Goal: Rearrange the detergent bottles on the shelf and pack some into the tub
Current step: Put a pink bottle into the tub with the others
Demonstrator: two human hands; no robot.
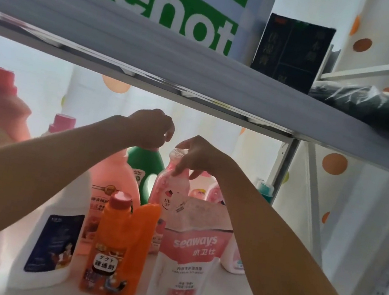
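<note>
Head view: rearranging step underway on the shelf (18,241); left hand (151,128) closing over the green bottle (139,167)'s cap; right hand (198,157) pinching the pink pouch (168,189) just right of it; tub unseen; next, likely lifting both clear of the front row.

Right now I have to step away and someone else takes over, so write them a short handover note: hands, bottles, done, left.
Left hand: grip closed on the top of the green bottle at the back of the shelf.
Right hand: pinching the neck of the pink floral bottle.
Front row: white bottle, orange bottle, Seaways pouch, all standing.
Done: cannot tell from this view.
Left: tub not in view; nothing visibly packed yet.
</note>
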